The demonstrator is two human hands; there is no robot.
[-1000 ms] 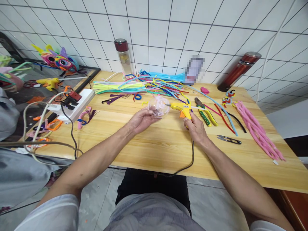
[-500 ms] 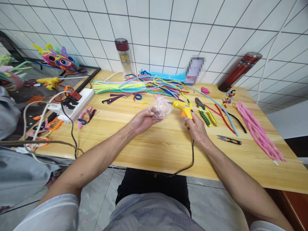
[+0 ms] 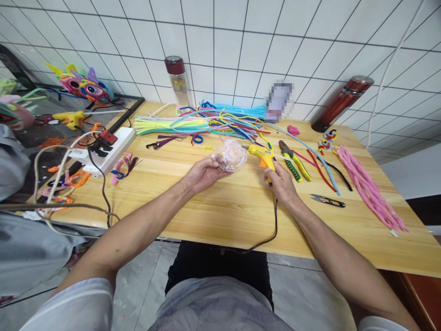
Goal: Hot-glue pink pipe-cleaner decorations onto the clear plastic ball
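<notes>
My left hand (image 3: 203,174) is closed around a clear plastic ball (image 3: 233,155) with pale pink material inside, held just above the wooden table (image 3: 213,207). My right hand (image 3: 281,182) grips a yellow hot glue gun (image 3: 261,154), whose nozzle points left and touches the ball's right side. The gun's black cord (image 3: 272,230) runs back past my wrist and off the table's front edge.
Behind the ball lies a heap of coloured pipe cleaners (image 3: 206,122). Green-handled pliers (image 3: 292,161), small snips (image 3: 327,200) and a pink pipe-cleaner bundle (image 3: 368,186) lie to the right. A white power strip (image 3: 106,151) sits left. Two bottles (image 3: 177,80) stand by the tiled wall.
The ball has shifted slightly right and up in my left hand and turned a little. The glue gun's nozzle has closed in to meet it.
</notes>
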